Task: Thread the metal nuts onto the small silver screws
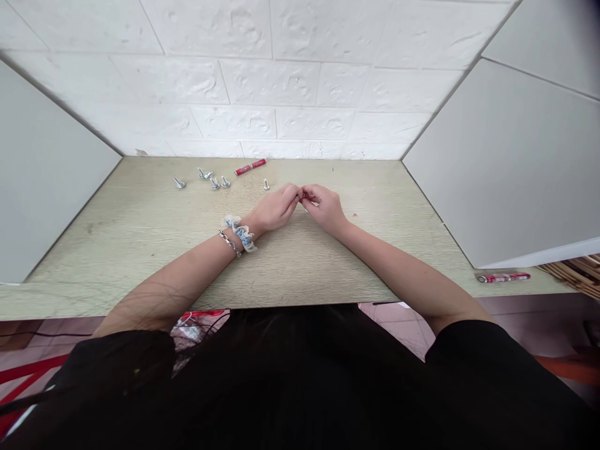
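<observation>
Over the middle of the table, my left hand (280, 207) and my right hand (325, 207) meet fingertip to fingertip. Both are closed in a pinch, and whatever lies between the fingers is hidden. A small silvery bit (306, 210) shows just below my right fingers; its kind is too small to tell. A single bolt (266, 185) stands on its head just behind my left hand. Farther left, several silver bolts with washers (214, 183) are grouped loosely, with one bolt (179, 183) apart at the far left.
A red marker-like tube (250, 167) lies near the white brick wall (295, 81). Another red tube (504, 277) rests at the table's right front edge, beside a wicker item (574, 275). Pale panels (42, 169) bound the wooden table (290, 275) on both sides.
</observation>
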`<state>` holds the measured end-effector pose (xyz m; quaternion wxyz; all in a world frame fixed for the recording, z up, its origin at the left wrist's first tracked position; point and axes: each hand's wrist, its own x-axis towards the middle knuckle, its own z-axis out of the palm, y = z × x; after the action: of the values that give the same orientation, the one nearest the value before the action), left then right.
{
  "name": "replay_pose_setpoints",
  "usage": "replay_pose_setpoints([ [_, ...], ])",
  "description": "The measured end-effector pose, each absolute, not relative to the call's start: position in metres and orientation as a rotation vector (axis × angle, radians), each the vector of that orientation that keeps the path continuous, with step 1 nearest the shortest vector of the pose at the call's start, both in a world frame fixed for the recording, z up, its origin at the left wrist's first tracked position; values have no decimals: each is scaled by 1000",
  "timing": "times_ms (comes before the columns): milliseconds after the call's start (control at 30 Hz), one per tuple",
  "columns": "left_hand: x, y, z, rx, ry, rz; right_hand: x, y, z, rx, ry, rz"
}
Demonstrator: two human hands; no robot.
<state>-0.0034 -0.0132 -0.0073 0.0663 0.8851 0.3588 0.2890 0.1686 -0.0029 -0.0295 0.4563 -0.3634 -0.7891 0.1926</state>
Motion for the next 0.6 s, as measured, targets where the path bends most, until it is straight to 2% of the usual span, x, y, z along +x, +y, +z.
replay_pose_setpoints([
  [333, 3, -17, -3, 2240, 1090, 984, 171, 0, -33, -857, -2007, 393],
  [600, 5, -17, -7, 2180, 1085, 1043, 169, -3, -34, -851, -1930, 464],
])
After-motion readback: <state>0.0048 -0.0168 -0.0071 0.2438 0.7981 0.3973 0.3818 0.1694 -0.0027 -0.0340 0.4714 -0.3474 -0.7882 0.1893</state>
